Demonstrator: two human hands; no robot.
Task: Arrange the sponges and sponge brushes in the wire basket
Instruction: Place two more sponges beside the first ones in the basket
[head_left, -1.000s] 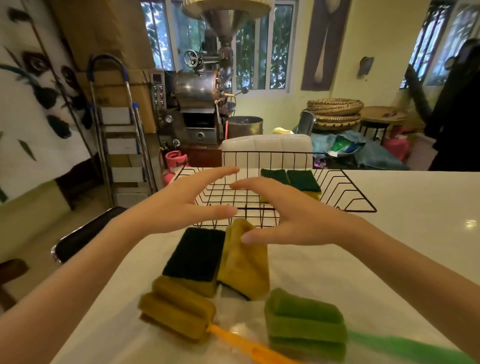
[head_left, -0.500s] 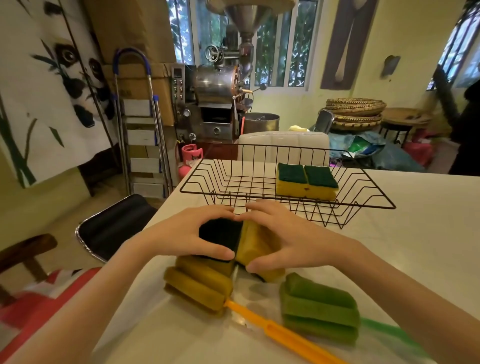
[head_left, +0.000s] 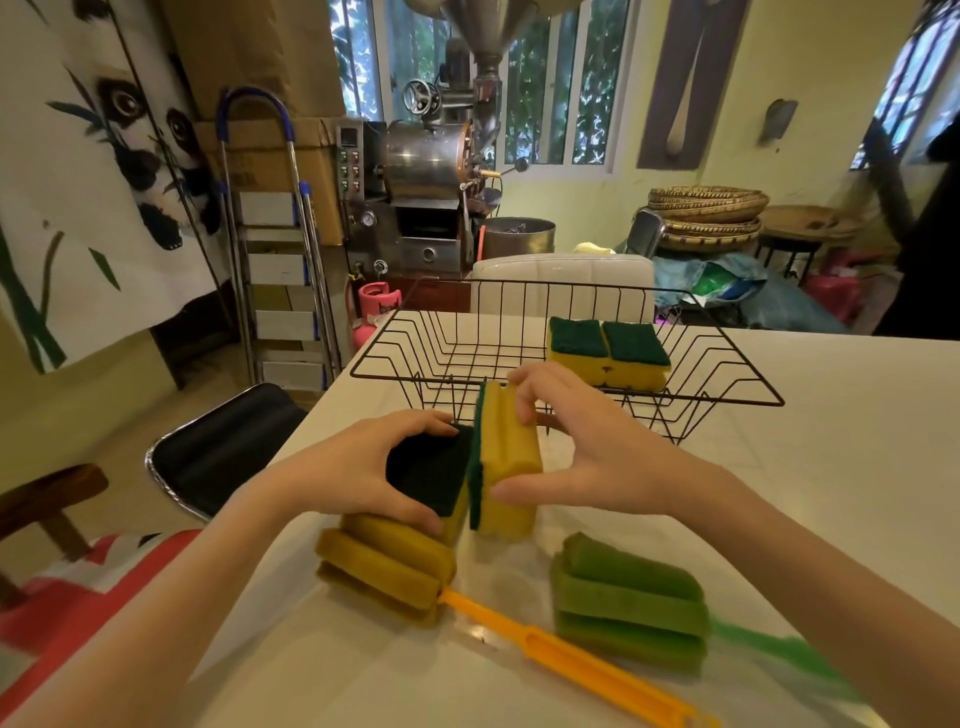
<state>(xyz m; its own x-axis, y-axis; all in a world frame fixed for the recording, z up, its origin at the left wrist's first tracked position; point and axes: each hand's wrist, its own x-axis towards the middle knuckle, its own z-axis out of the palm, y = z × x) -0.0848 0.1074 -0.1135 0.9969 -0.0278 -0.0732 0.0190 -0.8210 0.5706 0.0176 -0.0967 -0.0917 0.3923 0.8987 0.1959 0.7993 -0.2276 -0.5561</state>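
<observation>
A black wire basket (head_left: 395, 382) stands on the white table (head_left: 831, 467) with two yellow sponges with green scouring tops (head_left: 609, 353) side by side at its right. In front of it my left hand (head_left: 358, 473) grips a flat-lying sponge with a dark green top (head_left: 431, 475). My right hand (head_left: 587, 447) holds a second yellow sponge (head_left: 506, 462) turned up on its edge, green pad facing left. Nearer me lie a yellow sponge brush (head_left: 384, 571) with an orange handle and a green sponge brush (head_left: 628, 603) with a green handle.
The table's left edge runs close to my left arm, with a black chair seat (head_left: 223, 447) below it. A white chair back (head_left: 561, 280) stands behind the basket. A stepladder (head_left: 275, 260) and a metal roasting machine (head_left: 426, 197) stand further back.
Both hands came back from the basket and closed on the two sponges in front of it. The right-hand sponge has been tipped up onto its edge and raised slightly.
</observation>
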